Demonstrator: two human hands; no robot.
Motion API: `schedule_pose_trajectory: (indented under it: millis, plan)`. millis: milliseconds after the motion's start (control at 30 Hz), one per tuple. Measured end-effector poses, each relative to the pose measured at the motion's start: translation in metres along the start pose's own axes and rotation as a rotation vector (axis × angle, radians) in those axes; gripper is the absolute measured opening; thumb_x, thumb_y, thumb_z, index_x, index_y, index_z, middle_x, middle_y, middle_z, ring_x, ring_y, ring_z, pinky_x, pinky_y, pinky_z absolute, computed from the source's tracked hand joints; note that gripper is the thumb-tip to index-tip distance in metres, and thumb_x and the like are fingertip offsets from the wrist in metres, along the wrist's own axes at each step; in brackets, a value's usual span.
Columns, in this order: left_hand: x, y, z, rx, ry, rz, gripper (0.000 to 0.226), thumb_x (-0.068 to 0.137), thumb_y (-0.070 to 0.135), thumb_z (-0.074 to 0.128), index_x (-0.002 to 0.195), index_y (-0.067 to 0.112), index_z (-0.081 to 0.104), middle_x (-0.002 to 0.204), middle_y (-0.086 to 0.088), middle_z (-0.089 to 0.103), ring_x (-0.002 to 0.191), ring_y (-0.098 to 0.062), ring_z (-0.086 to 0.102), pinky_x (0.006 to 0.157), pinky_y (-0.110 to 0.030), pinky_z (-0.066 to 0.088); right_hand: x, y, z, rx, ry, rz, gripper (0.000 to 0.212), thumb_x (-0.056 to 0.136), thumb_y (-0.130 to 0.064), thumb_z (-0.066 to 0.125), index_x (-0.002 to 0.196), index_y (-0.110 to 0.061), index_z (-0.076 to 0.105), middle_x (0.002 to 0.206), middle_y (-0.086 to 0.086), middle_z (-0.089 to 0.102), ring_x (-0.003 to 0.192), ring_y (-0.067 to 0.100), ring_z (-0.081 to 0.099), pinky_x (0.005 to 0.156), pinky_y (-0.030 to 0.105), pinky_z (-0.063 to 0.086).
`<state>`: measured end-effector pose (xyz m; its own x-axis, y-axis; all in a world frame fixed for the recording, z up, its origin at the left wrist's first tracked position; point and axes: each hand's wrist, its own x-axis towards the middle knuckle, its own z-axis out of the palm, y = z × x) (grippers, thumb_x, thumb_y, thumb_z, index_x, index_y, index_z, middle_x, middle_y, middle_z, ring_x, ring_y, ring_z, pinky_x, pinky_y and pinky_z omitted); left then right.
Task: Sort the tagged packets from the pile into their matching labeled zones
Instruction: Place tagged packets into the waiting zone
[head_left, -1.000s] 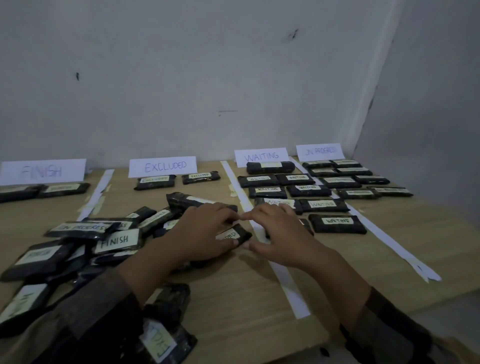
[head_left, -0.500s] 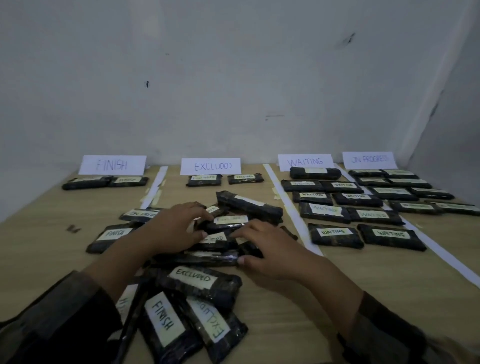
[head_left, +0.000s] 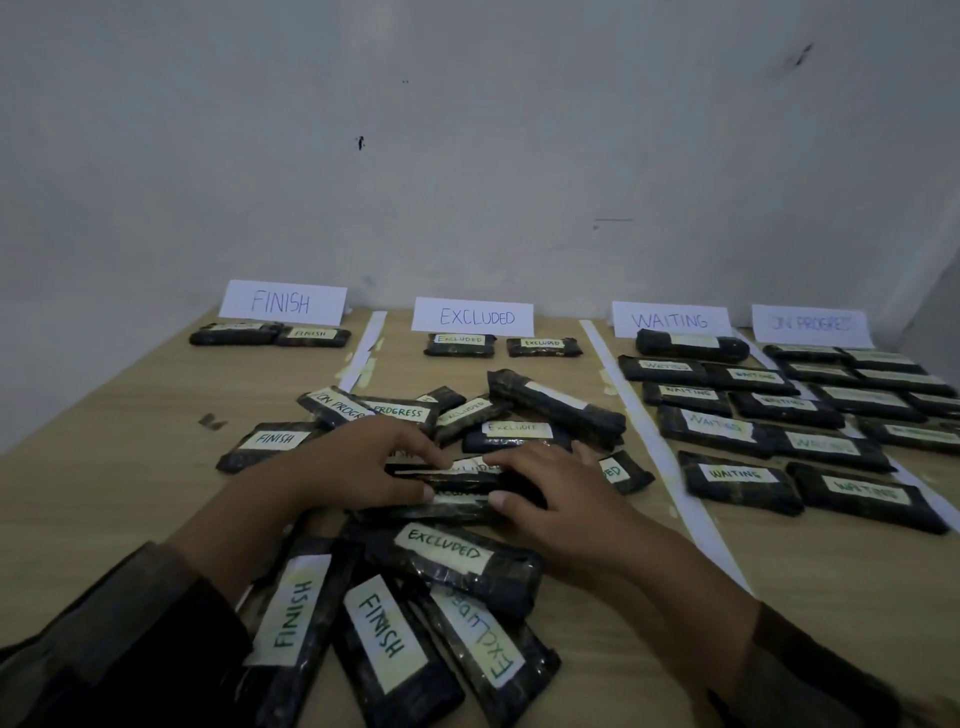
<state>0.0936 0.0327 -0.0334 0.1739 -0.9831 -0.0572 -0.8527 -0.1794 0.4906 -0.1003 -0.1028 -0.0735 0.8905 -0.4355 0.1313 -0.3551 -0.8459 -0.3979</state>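
Note:
A pile of dark packets with white tags lies in the middle of the wooden table (head_left: 104, 493). Among them are an EXCLUDED packet (head_left: 447, 553), two FINISH packets (head_left: 382, 636) near me and ON PROGRESS packets (head_left: 363, 408) further back. My left hand (head_left: 358, 467) and my right hand (head_left: 556, 499) meet over the pile's centre. Each pinches one end of the same dark packet (head_left: 460, 475) between thumb and fingers. Its tag is mostly hidden. Paper signs against the wall read FINISH (head_left: 282, 303), EXCLUDED (head_left: 475, 317), WAITING (head_left: 670, 320) and ON PROGRESS (head_left: 810, 325).
Two packets lie under the FINISH sign and two under the EXCLUDED sign. Several rows of packets (head_left: 737, 475) fill the WAITING and ON PROGRESS zones at the right. White tape strips (head_left: 670, 467) divide the zones. Walls close off the back and right.
Both hands have left the tape strip by the WAITING zone and come left onto the pile. They now pinch one packet between them. My view has swung left.

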Motion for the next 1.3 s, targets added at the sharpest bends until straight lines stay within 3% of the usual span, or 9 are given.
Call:
schedule_pose_trajectory:
  millis: [67, 200, 333, 467, 633, 733, 967, 1100, 1300]
  plan:
    - [0.000, 0.000, 0.001, 0.002, 0.032, 0.019, 0.032, 0.081, 0.029, 0.072, 0.113, 0.032, 0.067, 0.109, 0.021, 0.060, 0.105, 0.004, 0.053, 0.087, -0.007, 0.038, 0.002, -0.004, 0.001, -0.043, 0.023, -0.006, 0.041, 0.093, -0.050, 0.046, 0.132, -0.040, 0.045, 0.133, -0.017, 0.047, 0.130, 0.005, 0.035, 0.115, 0.047, -0.001]
    - [-0.001, -0.005, 0.005, -0.047, 0.113, 0.038, 0.030, 0.079, 0.027, 0.075, 0.102, 0.042, 0.064, 0.102, 0.021, 0.066, 0.098, 0.007, 0.056, 0.086, -0.015, 0.042, 0.005, -0.005, 0.004, -0.032, 0.099, -0.001, 0.031, 0.090, -0.049, 0.051, 0.120, -0.042, 0.055, 0.121, -0.020, 0.051, 0.122, 0.005, 0.041, 0.116, 0.049, 0.001]
    - [-0.003, -0.011, 0.008, -0.117, 0.190, 0.069, 0.036, 0.077, 0.025, 0.077, 0.104, 0.042, 0.062, 0.094, 0.021, 0.068, 0.091, 0.006, 0.059, 0.078, -0.008, 0.042, 0.006, -0.002, 0.009, -0.011, 0.194, -0.027, 0.028, 0.087, -0.050, 0.053, 0.112, -0.040, 0.061, 0.112, -0.021, 0.056, 0.112, 0.002, 0.047, 0.115, 0.047, 0.006]
    - [-0.004, -0.015, 0.007, -0.217, 0.217, 0.071, 0.033, 0.078, 0.020, 0.076, 0.109, 0.029, 0.066, 0.094, 0.014, 0.072, 0.088, -0.003, 0.066, 0.084, -0.025, 0.052, 0.006, -0.002, 0.012, 0.021, 0.284, -0.046, 0.033, 0.084, -0.049, 0.048, 0.111, -0.038, 0.064, 0.107, -0.022, 0.064, 0.108, 0.000, 0.051, 0.114, 0.042, 0.010]
    - [-0.002, -0.018, 0.009, -0.150, 0.214, 0.085, 0.034, 0.081, 0.033, 0.071, 0.114, 0.033, 0.064, 0.100, 0.020, 0.069, 0.088, 0.002, 0.063, 0.081, -0.013, 0.047, 0.008, 0.005, 0.012, 0.100, 0.389, -0.083, 0.032, 0.084, -0.033, 0.056, 0.111, -0.047, 0.062, 0.097, -0.033, 0.060, 0.101, -0.011, 0.050, 0.113, 0.036, 0.011]
    - [0.000, -0.019, 0.009, -0.141, 0.203, 0.071, 0.040, 0.083, 0.037, 0.069, 0.121, 0.032, 0.061, 0.107, 0.021, 0.066, 0.097, 0.004, 0.061, 0.087, -0.018, 0.047, 0.009, 0.009, 0.010, 0.156, 0.434, -0.111, 0.037, 0.081, -0.025, 0.060, 0.110, -0.047, 0.063, 0.097, -0.037, 0.059, 0.102, -0.012, 0.052, 0.112, 0.034, 0.011]
    - [0.006, -0.024, 0.009, -0.102, 0.194, 0.077, 0.053, 0.075, 0.035, 0.077, 0.124, 0.031, 0.059, 0.112, 0.016, 0.065, 0.105, -0.005, 0.057, 0.093, -0.026, 0.046, 0.013, 0.011, 0.011, 0.355, 0.484, -0.208, 0.038, 0.078, -0.021, 0.061, 0.111, -0.039, 0.065, 0.104, -0.031, 0.065, 0.101, -0.003, 0.060, 0.102, 0.049, 0.037]
    - [0.011, -0.020, 0.014, -0.061, 0.233, 0.090, 0.042, 0.072, 0.035, 0.080, 0.111, 0.035, 0.063, 0.108, 0.013, 0.062, 0.100, -0.007, 0.056, 0.088, -0.027, 0.045, 0.009, 0.012, 0.008, 0.560, 0.375, -0.159, 0.043, 0.077, -0.004, 0.050, 0.107, -0.027, 0.072, 0.109, -0.016, 0.066, 0.109, 0.008, 0.060, 0.093, 0.039, 0.050]
    - [0.015, -0.015, 0.017, -0.161, 0.250, 0.077, 0.024, 0.076, 0.029, 0.077, 0.091, 0.038, 0.061, 0.093, 0.015, 0.065, 0.081, 0.003, 0.057, 0.075, -0.026, 0.049, 0.005, 0.007, 0.010, 0.270, 0.280, -0.100, 0.041, 0.074, -0.052, 0.065, 0.113, -0.045, 0.055, 0.114, -0.025, 0.053, 0.112, 0.009, 0.051, 0.094, 0.040, 0.043]
